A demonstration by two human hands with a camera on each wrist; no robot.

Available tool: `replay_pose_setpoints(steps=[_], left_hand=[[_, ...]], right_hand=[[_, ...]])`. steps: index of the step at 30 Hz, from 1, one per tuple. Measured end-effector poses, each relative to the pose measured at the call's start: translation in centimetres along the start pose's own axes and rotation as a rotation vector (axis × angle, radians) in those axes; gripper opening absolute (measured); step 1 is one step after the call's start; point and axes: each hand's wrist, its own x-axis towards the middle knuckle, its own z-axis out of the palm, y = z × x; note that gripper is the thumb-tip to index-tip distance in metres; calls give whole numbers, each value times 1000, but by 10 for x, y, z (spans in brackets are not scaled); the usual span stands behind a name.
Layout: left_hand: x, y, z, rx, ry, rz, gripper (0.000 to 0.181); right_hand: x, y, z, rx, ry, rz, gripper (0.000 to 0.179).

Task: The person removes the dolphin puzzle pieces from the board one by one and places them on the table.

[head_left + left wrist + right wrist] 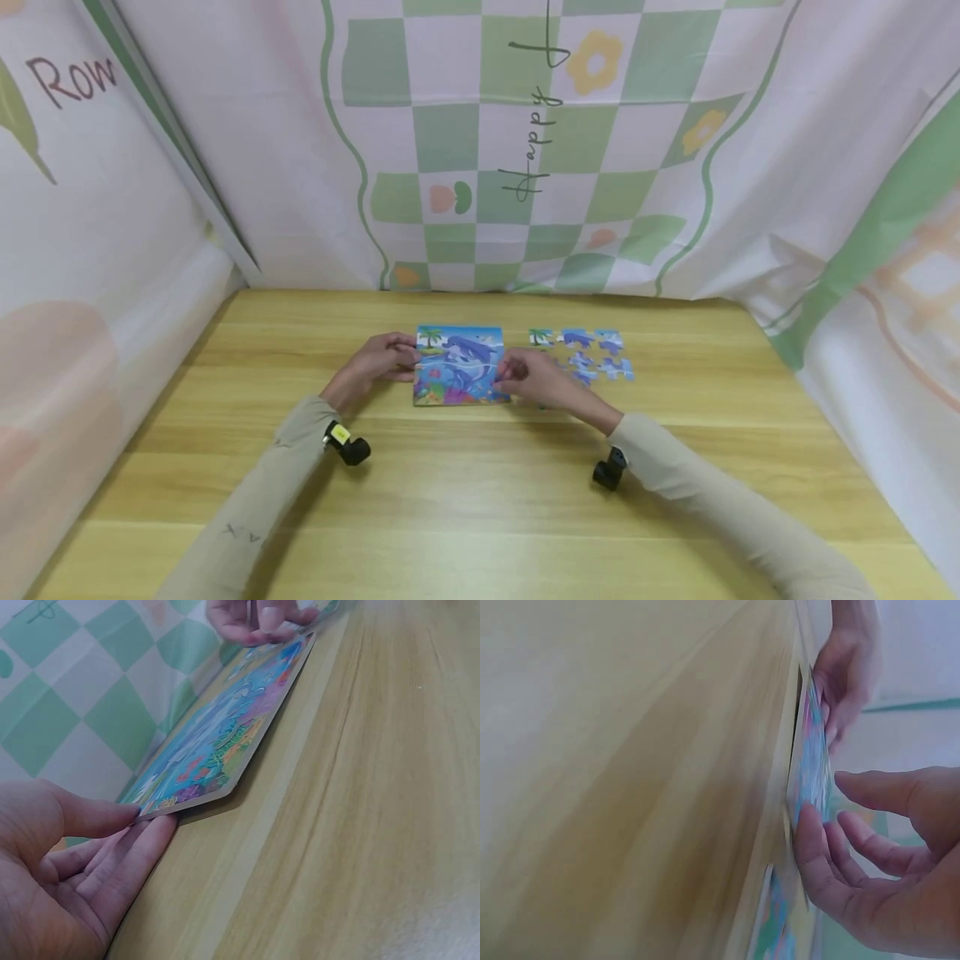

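Note:
A square dolphin jigsaw puzzle (459,367), with a palm tree and a colourful sea floor, lies in the middle of the table in the head view. My left hand (375,358) pinches its left edge, thumb on top and fingers underneath; the left wrist view shows a shadow under the near edge of the puzzle (217,742). At the right edge is my right hand (543,381). In the right wrist view that hand's thumb (881,789) is spread apart from its bent fingers, whose tips are right at the puzzle's edge.
Several loose jigsaw pieces (615,368) lie to the right of the puzzle, some hidden behind my right hand. The wooden table (480,500) ends at a checked curtain (510,150) at the back, with more curtain (112,250) along both sides.

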Motion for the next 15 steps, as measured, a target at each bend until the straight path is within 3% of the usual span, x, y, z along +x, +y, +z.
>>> replay_pose_setpoints(steps=[5,9,15], left_hand=[[-2,0,-1,0,-8,16,47],[-2,0,-1,-1,-16,23,48],[1,-2,-1,6,-16,23,46]], right_hand=[[12,-12,11,17,-62,-60,26],[19,-21,16,-52,-83,-97,34],[32,-25,26,-161,-110,-38,51]])
